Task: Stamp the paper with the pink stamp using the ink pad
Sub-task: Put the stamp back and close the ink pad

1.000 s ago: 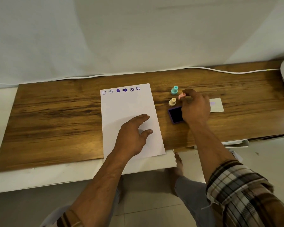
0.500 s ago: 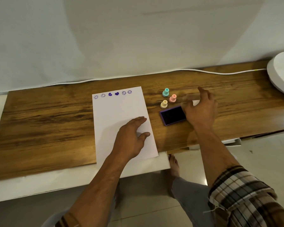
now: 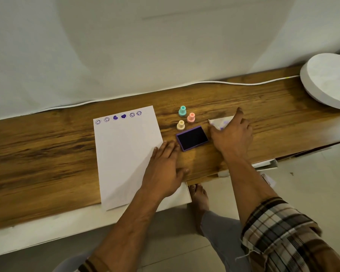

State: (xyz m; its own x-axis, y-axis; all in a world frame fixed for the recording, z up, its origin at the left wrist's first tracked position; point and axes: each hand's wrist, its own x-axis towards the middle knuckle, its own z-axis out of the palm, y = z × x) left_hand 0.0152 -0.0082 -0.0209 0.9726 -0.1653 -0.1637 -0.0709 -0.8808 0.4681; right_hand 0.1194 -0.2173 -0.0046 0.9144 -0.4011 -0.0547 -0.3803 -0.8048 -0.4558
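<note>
The pink stamp stands upright on the wooden board, between a teal stamp and a yellow stamp. No hand touches it. Just in front lies the open purple ink pad. The white paper lies to the left, with a row of purple smileys and hearts along its top edge. My left hand rests flat on the paper's right edge, its fingertips close to the ink pad. To the right of the pad, my right hand lies with fingers spread on a small white card smudged with purple.
A round white object sits at the board's far right end. A white cable runs along the back edge by the wall. The board lies on a white table whose front edge is near my body. A bare foot shows below.
My right hand let go of the pink stamp, which now stands among the others, and moved right onto the small white card. My left hand slid right toward the ink pad.
</note>
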